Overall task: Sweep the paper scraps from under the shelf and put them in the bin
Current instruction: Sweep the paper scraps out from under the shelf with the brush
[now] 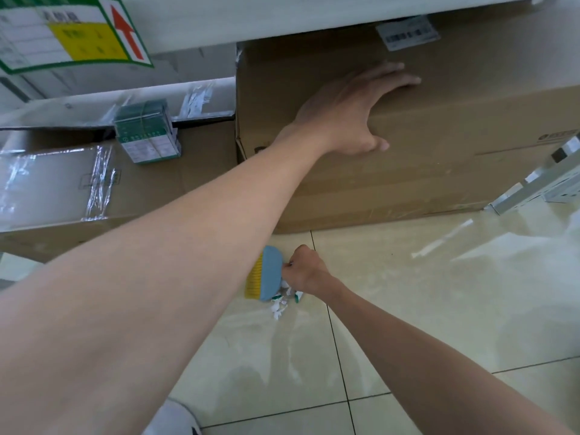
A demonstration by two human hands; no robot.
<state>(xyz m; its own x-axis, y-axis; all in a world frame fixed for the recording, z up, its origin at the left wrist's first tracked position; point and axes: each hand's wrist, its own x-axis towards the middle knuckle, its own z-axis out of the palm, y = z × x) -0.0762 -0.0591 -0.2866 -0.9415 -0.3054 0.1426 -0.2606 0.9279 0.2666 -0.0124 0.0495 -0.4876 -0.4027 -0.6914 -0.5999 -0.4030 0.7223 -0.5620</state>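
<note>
- We are gripping a small blue brush (pixel 270 274) in our right hand (pixel 306 273). The fingers are curling tightly round its handle, which the fist is hiding. The yellow bristles (pixel 253 279) are facing away from the grip, toward the boxes.
- The paper scraps (pixel 280 306), white with bits of green, are lying in a loose heap on the floor tile (pixel 408 293). They are directly under the gripping hand and just on the near side of it, touching or nearly touching the brush head.
- Our left hand (pixel 351 111) is holding nothing. It is resting flat, fingers straight and spread, on the large cardboard box (pixel 455 158), well beyond the grip and above it, and we judge it is bracing us as we lean in.
- We are reading the first part as largely done, since this heap is sitting in the open, on our side of the boxes that are standing under the shelf (pixel 251 23).
- We are not seeing whether more scraps are lying farther in. The large box and the lower box (pixel 141 189), off to the far side of the bristles, are blocking the space behind them.
- The second part is not yet begun. No bin and no dustpan are showing anywhere round the grip, so the heap is waiting to be gathered, lifted and carried off.
- The pieces are looking light and small, so we are expecting short, gentle strokes to suit them better than a hard flick, which could scatter them back toward the boxes.
</note>
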